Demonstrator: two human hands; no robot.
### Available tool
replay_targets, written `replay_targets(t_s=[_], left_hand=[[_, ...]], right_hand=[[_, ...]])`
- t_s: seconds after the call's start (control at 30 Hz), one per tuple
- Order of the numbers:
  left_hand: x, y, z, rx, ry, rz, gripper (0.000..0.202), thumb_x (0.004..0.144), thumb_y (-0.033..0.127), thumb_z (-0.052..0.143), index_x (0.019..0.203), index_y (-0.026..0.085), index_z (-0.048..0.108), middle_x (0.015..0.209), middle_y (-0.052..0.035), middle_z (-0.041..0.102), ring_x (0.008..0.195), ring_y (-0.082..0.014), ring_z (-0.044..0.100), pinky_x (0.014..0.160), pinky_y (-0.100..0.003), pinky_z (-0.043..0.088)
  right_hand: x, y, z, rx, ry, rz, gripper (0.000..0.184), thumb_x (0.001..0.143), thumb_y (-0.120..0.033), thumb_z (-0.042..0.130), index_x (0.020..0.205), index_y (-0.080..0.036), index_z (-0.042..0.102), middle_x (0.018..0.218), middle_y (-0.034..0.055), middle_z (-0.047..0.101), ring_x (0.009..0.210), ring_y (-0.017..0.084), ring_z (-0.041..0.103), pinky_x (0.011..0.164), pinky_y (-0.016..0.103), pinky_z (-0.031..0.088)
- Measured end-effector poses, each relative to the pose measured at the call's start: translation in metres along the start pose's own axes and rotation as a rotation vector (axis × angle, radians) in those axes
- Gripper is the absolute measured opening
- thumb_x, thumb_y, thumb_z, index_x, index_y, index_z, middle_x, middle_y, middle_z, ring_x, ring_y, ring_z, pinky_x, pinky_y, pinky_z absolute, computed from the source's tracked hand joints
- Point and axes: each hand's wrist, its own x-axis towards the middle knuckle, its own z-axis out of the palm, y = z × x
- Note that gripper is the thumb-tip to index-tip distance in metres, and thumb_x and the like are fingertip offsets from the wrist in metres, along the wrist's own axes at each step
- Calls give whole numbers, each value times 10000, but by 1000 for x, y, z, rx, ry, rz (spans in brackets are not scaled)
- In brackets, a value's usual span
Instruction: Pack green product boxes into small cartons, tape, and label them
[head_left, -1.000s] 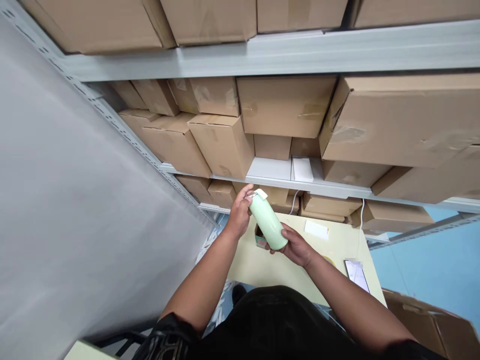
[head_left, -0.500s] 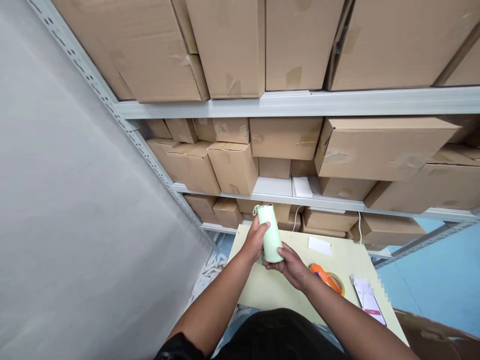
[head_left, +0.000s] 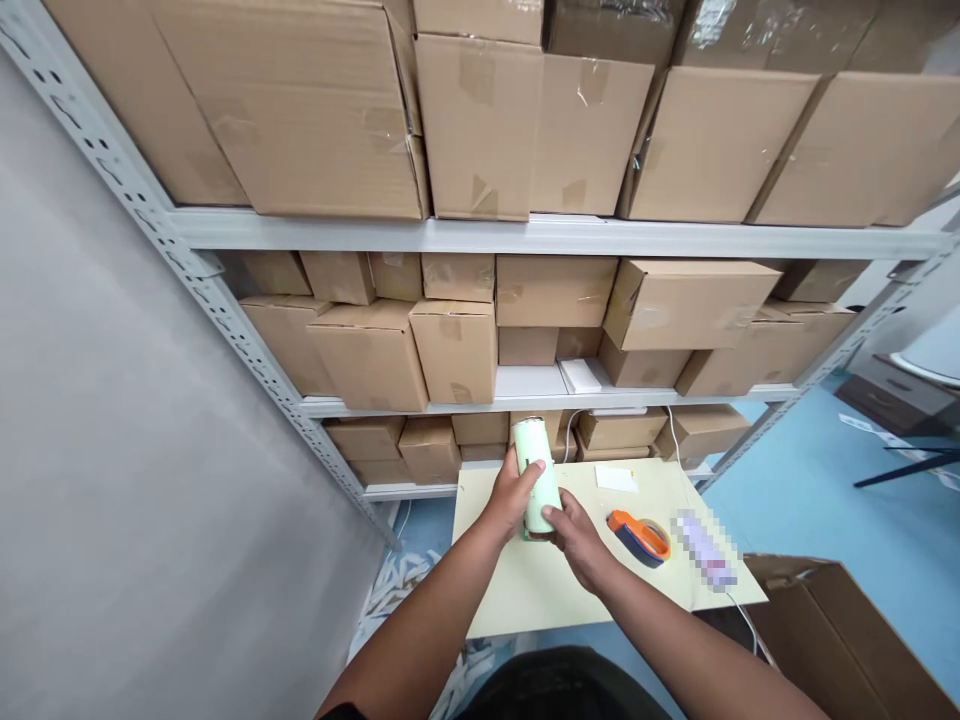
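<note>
Shelving [head_left: 525, 237] packed with cardboard boxes [head_left: 367, 355] fills the far side, crowding the back edge of the yellow table [head_left: 510, 590]; open room lies on its bare front strip and the blue floor rightward. Against 0.5 s ago, the green bottle [head_left: 534, 455] stays upright over mid-table, grip unchanged. Count: 1 bottle, 2 hands gripping it, left hand [head_left: 510, 500] round its side and right hand [head_left: 574, 535] closed at its base, with 1 orange tape dispenser [head_left: 637, 535] nearby.

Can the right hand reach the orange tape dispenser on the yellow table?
Probably yes: the orange tape dispenser lies beside the right hand, nothing between, though that hand grips a pale green cylindrical bottle.
</note>
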Motion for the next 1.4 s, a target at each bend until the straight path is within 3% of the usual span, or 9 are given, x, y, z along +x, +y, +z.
replay_targets(t_s=[0.1,0.3,0.5,0.73,0.97,1.1,1.2,1.3,1.4], left_hand=[[-3,-3,-3,80,50,10,535,762,544,806,1131,205,621,993,-72,719,861,-228,681,727,-305,519],[-7,-4,1,-83,19,-54,466,840,527,700,1175,219,604,931,-32,703,824,-211,667,716,-302,519],[-14,-5,13,46,32,12,511,826,583,734,1146,198,633,994,-68,714,880,-222,669,750,-308,522],[-13,-7,44,-1,48,35,458,870,473,669,1241,215,595,980,-44,710,868,-213,666,749,-304,526],[-7,-15,66,138,145,55,551,792,486,777,1235,208,601,1103,-86,713,989,-245,672,813,-318,527],[-7,-20,77,56,184,48,599,835,453,721,1352,221,526,1174,-98,706,991,-242,682,794,-318,535],[-11,-21,82,126,202,44,530,884,491,661,1334,230,557,1107,-80,710,937,-235,679,760,-316,532],[-14,-22,82,225,256,57,606,786,480,799,1294,224,588,1182,-98,673,1020,-248,665,824,-321,535],[-13,-22,73,126,268,42,739,716,442,864,1333,221,524,1206,-114,662,1045,-257,670,831,-331,544]], right_hand=[[-2,3,0,-156,202,-99,595,649,-492,903,1071,-241,567,1036,27,643,896,213,613,766,341,536],[-12,1,-5,180,-94,115,446,868,-564,681,1122,-204,608,1022,86,689,879,247,685,788,411,560],[-8,-6,-15,-29,88,-90,534,692,-426,898,1102,-264,598,1089,42,666,945,232,631,761,347,554],[-5,-21,-49,223,-179,93,460,854,-531,660,1185,-211,641,1040,87,711,968,284,667,814,434,549],[5,-32,-69,-40,-34,-95,520,723,-454,855,1136,-250,615,1120,62,674,1038,263,628,845,383,544],[6,-32,-79,-45,-121,-21,457,832,-466,718,1213,-258,576,1146,69,665,1009,261,639,806,388,545],[8,-29,-82,-122,-95,-58,549,752,-393,799,1226,-271,551,1112,60,661,960,255,637,802,389,536],[6,-27,-84,-313,2,-160,669,641,-356,890,1223,-278,569,1057,45,641,876,237,592,769,384,520],[2,-30,-89,-410,-62,-231,643,685,-382,869,1263,-279,607,1054,48,648,858,230,574,795,396,510]])
